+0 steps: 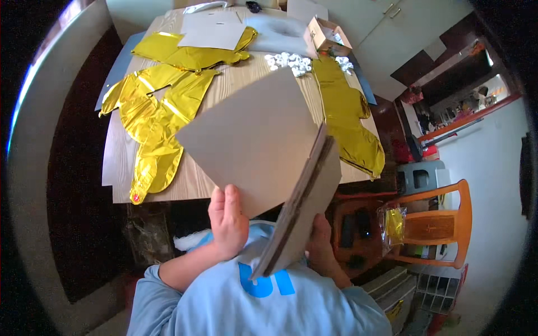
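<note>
My left hand (228, 229) grips a flat grey cardboard sheet (252, 137) by its near edge, thumb and fingers closed on it, and the sheet is tilted up over the table's front. Against its right side leans a thick stack of cardboard sheets (314, 204), seen nearly edge-on. My right hand (320, 238) holds this stack from its right side; some of the fingers are hidden behind it. Beyond the boards, flat gold foil balloons (159, 120) lie on the wooden table (196, 162), with another gold foil balloon (343, 106) on the right.
Grey cards (218, 33) rest on a further gold foil piece. Small white bundles (290, 63) lie near an open box (330, 36) and clear plastic (277, 33). At the right stands a wooden chair (434, 223) with a bagged gold item (394, 227).
</note>
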Demonstrator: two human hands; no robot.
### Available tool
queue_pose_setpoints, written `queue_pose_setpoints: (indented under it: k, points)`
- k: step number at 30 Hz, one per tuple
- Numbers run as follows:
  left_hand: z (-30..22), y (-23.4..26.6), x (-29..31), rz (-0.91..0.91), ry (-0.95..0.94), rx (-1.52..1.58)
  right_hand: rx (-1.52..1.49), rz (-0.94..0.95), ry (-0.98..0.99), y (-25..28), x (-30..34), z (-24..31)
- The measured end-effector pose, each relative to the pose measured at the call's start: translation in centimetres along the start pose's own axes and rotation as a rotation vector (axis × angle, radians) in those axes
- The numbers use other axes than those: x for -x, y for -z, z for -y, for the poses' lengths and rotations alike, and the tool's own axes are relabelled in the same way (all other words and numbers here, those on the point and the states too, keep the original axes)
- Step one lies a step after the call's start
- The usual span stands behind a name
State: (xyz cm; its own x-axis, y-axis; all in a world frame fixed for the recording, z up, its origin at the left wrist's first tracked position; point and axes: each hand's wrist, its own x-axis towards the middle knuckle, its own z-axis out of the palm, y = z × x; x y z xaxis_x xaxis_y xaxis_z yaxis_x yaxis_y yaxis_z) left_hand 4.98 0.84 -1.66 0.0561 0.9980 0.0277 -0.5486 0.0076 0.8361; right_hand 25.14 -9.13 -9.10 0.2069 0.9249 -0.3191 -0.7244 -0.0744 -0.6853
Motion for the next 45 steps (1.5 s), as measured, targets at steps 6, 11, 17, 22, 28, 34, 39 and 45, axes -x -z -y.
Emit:
queue_pose_setpoints:
  k: [6,11,17,22,28,34,39,45]
  points:
    - [0.1,1.4,1.5,0.205,0.24,0.078,0.197,-0.115,-0.002,-4.0,-1.1,3.8]
    - [-6.2,3.7,-4.7,0.31,0.421,0.044,0.232,0.161,0.074,-3.6,-2.2,9.0]
    - [-11.8,0.3,-10.4,0.734,0.556,-0.501,0.5,0.358,-0.041,-4.0,-3.0,13.1]
    - [-9.3,0.6,-9.8,0.738,0.521,-0.51,0.506,0.267,0.025,-3.7,-3.1,13.6]
    - [-5.1,2.0,-5.7,0.206,0.286,-0.1,0.206,-0.082,0.205,-0.3,-0.5,10.8]
    - [-2.0,0.6,-1.3,0.1,0.2,-0.026,0.088,-0.09,0.055,-1.3,-0.8,6.7]
    - [-2.2,3.3,1.3,0.234,0.372,-0.064,0.182,0.055,0.025,-1.8,-1.3,7.4]
    - [-4.5,4.7,-0.6,0.197,0.549,-0.203,0.312,0.088,0.017,-2.5,-0.9,7.3]
